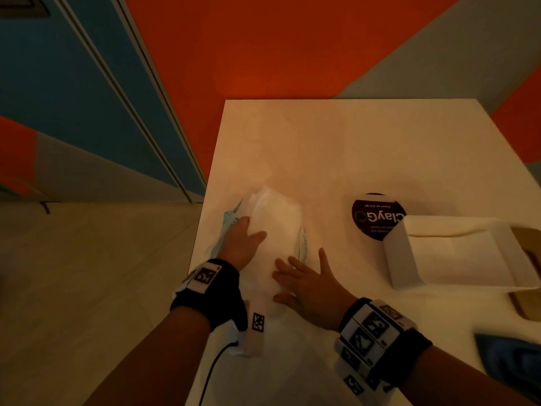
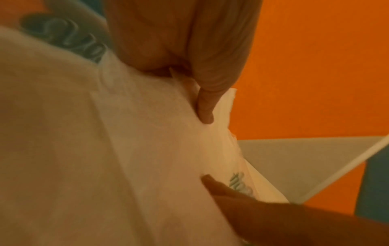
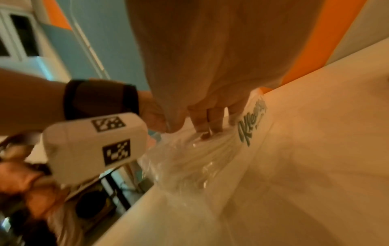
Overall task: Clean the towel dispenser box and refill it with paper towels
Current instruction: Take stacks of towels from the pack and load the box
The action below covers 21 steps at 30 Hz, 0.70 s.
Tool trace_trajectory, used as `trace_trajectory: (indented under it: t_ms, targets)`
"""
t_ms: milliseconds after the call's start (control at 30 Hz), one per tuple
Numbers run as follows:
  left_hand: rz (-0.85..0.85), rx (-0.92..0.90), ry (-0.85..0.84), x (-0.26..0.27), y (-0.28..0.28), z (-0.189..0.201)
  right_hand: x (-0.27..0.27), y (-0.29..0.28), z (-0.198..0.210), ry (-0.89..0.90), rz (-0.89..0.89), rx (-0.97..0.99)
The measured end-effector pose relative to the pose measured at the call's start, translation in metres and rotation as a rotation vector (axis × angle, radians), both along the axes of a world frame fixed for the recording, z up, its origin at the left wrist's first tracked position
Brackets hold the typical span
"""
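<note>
A stack of white paper towels lies in its torn clear wrapper on the white table's left part. My left hand grips the stack's left side, thumb across the top; its other fingers are hidden. My right hand lies flat on the near end, spread fingers pressing the wrapper down. The white dispenser box stands open at the table's right, apart from both hands. It also shows in the left wrist view as a white panel.
A round dark sticker is on the table between the stack and the box. A wooden piece lies beyond the box and a blue object at the near right. The table's left edge runs just beside my left hand.
</note>
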State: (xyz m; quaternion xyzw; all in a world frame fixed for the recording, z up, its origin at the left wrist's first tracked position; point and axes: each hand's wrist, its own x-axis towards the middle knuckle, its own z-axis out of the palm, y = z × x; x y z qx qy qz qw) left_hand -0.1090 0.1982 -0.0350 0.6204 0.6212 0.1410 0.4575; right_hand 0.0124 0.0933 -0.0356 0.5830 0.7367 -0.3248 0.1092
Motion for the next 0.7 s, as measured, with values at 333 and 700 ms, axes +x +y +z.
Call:
trace_trajectory:
  t_ms: [333, 700]
  targets:
    - [0.142, -0.133, -0.629, -0.041, -0.007, 0.009, 0.014, 0.029, 0.024, 1.158, -1.159, 0.131]
    - [0.165, -0.062, -0.655, -0.035, -0.013, 0.013, -0.017, 0.043, 0.021, 1.377, -1.098, 0.015]
